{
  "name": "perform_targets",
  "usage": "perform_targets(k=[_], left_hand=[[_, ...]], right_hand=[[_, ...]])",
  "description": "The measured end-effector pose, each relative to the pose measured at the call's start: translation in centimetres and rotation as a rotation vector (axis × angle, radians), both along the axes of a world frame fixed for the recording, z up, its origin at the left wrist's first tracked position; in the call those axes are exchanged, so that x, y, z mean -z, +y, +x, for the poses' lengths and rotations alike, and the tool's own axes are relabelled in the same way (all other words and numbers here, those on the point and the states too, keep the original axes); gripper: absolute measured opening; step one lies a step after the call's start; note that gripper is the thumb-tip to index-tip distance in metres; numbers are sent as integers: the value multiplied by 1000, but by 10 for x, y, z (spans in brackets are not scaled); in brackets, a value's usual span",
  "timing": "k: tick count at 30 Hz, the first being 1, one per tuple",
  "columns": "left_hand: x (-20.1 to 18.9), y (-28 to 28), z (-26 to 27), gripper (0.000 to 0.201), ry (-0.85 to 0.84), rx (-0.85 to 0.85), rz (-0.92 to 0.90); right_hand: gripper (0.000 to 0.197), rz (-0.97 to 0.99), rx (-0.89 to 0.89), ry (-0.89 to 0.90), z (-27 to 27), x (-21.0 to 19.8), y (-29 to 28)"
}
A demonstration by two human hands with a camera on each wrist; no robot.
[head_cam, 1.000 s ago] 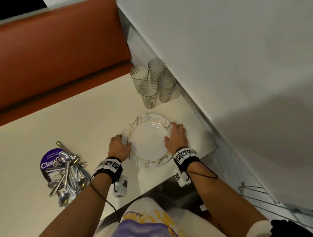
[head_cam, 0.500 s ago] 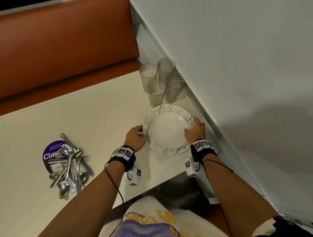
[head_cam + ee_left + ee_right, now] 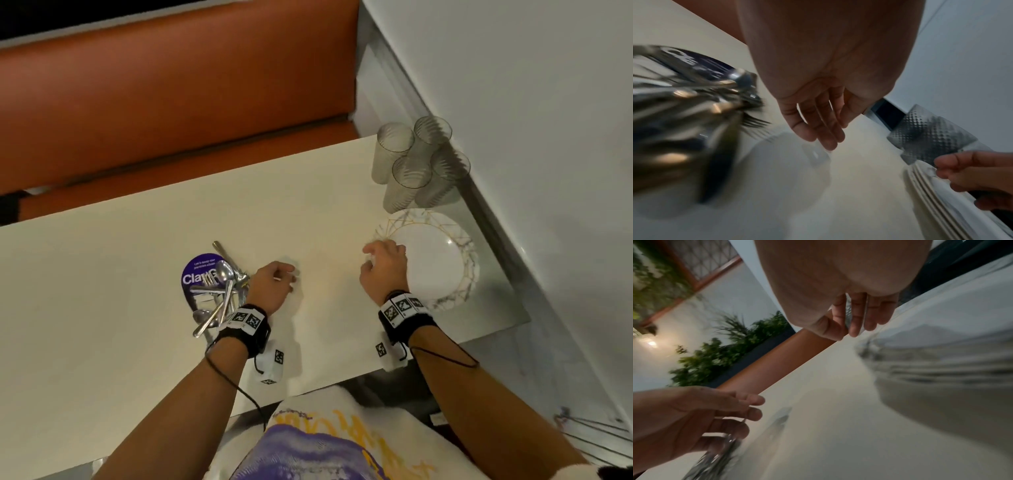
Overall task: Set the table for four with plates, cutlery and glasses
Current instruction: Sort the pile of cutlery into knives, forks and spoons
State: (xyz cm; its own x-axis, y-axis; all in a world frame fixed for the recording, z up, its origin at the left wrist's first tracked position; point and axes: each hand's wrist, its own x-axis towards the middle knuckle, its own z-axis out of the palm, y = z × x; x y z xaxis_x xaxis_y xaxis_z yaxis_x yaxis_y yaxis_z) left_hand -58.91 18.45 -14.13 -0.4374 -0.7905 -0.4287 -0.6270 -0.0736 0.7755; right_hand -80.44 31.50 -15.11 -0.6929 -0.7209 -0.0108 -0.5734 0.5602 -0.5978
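A stack of white plates (image 3: 435,263) with gold-lined rims lies at the table's right end, just in front of several ribbed glasses (image 3: 416,164). My right hand (image 3: 378,258) hovers at the stack's left rim, fingers relaxed and empty; the right wrist view shows its fingers (image 3: 856,321) straight beside the blurred plates (image 3: 941,366). My left hand (image 3: 286,279) hangs over bare table just right of the cutlery pile (image 3: 219,294), holding nothing. Its fingers (image 3: 818,128) are loosely extended in the left wrist view, with the cutlery (image 3: 694,110) blurred to the left.
The cutlery lies on a round purple sticker (image 3: 197,274). The cream table (image 3: 102,308) ends at a near edge by my torso. An orange bench (image 3: 171,102) runs along the far side and a grey wall (image 3: 513,102) borders the right.
The plate stack was slid away from the near edge up to the glasses. Both hands let go of it and moved left, the left one reaching the cutlery pile.
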Motion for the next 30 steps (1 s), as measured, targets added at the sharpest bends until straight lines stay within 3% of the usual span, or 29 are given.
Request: perform_targets(k=[8,12,16,21,25,30], left_hand=[[4,-57,134,6,-110,-55,-10],[16,-69,170,27,-255,131,-102],[24,-70,174,27,-295,254,-170],[30,-75,169,15,-282,288,-188],[26,-72,161,16,-232,308,-304],[23,-59,141,18,-138,653,-550]], right_hand=[[22,172,-233,-245,139,9,-74],[21,258,-202,-294,187,17,-86],[11,331,-105,-299,211,27,-81],[27,397,-46,-260,217,33,-76],[13,433,-76,-197,215,32,-78],[7,451,-92,-158,215,33,-79]])
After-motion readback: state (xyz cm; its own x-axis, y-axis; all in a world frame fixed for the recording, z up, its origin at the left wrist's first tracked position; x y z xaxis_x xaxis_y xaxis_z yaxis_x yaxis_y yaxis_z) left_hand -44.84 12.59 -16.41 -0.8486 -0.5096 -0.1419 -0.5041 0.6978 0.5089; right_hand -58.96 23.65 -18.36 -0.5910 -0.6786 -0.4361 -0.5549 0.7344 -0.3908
